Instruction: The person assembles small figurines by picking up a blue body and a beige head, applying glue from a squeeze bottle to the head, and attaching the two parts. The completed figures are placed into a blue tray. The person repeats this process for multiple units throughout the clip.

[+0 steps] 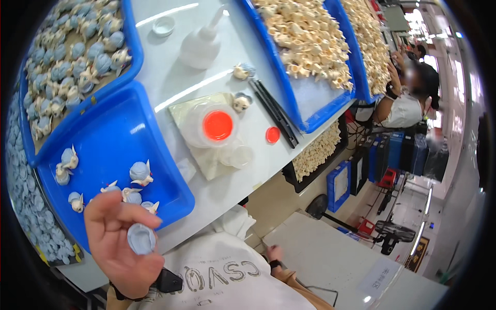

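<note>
Blue cap (141, 238) partly hidden by left hand's fingers (121, 214).

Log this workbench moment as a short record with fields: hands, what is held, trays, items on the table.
left hand: raised, fingers pinching a pale blue cap
right hand: low beside the shirt, holding nothing that shows
near tray: blue, a few blue-capped figures
far left tray: blue, many such figures
right trays: cream parts
table: white squeeze bottle, dish of red paint, black tweezers
</note>
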The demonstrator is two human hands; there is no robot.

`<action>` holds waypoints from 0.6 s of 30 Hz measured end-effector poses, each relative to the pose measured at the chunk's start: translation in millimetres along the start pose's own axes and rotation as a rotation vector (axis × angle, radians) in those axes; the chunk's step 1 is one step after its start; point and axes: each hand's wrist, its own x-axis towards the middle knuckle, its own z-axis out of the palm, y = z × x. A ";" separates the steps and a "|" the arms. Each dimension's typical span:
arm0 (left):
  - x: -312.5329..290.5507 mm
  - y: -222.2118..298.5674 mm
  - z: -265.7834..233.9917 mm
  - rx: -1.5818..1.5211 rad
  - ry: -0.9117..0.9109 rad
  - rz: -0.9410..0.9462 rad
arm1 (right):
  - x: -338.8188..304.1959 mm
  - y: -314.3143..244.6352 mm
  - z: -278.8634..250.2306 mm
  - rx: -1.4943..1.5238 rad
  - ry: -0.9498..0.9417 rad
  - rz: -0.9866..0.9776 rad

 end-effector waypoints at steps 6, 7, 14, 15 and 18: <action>-6.9 -8.7 1.4 0.078 -0.085 0.162 | -27.7 -209.6 -230.5 0.533 0.658 -1.019; -6.9 -8.5 -0.6 0.087 -0.095 0.175 | -51.6 -254.6 -279.2 0.577 0.869 -1.107; -8.3 7.6 -8.1 0.104 -0.279 0.058 | -62.6 -430.2 -394.0 0.188 0.791 -1.293; -6.9 8.6 -4.4 0.076 -0.258 0.017 | -64.8 -433.5 -391.2 0.221 0.749 -1.259; 0.8 7.0 -7.1 0.007 -0.317 -0.079 | -60.5 -427.1 -389.5 0.101 0.793 -1.237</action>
